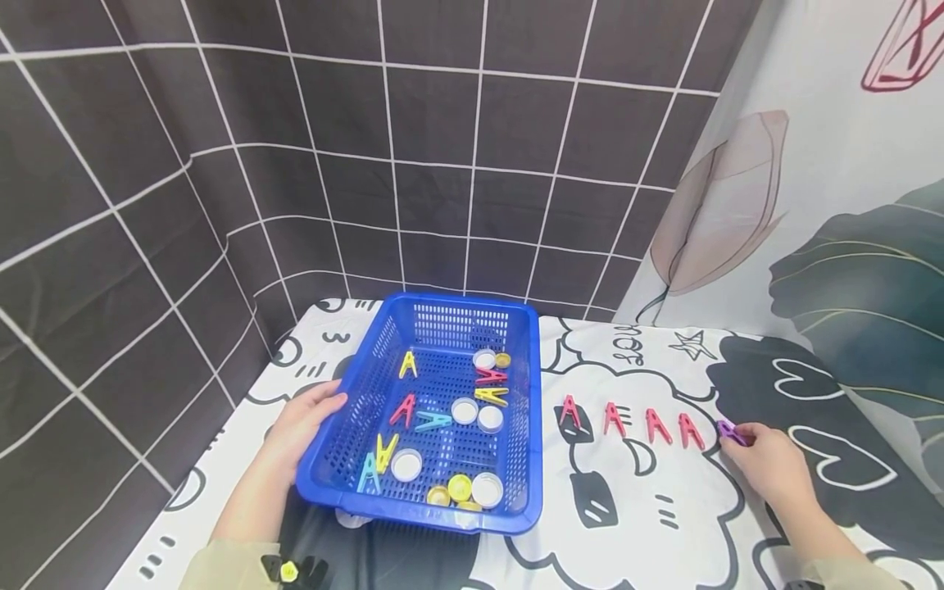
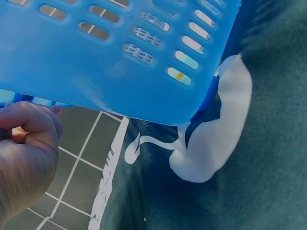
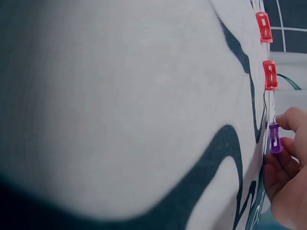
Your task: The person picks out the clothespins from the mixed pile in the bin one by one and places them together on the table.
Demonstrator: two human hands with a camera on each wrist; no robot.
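A blue plastic basket [image 1: 420, 515] with perforated sides stands on the patterned cloth. My left hand [image 1: 308, 416] grips its left rim; in the left wrist view the fingers [image 2: 36, 122] curl at the basket's edge. Inside lie yellow, red and teal clothespins [image 1: 433, 420], with white caps [image 1: 406, 465] and yellow caps [image 1: 460, 487]. To the right, my right hand [image 1: 770, 463] pinches a purple clothespin [image 1: 726, 432] between thumb and fingers, at the cloth. It is at the right end of a row of several red clothespins [image 1: 657, 426]. In the right wrist view the purple clothespin [image 3: 274, 138] shows between the fingertips.
White cloth [image 1: 634, 516] with black cartoon drawings covers the table. Behind it hangs a dark curtain [image 1: 516, 164] with a white grid, and a pale leaf-patterned curtain [image 1: 833, 205] hangs at the right.
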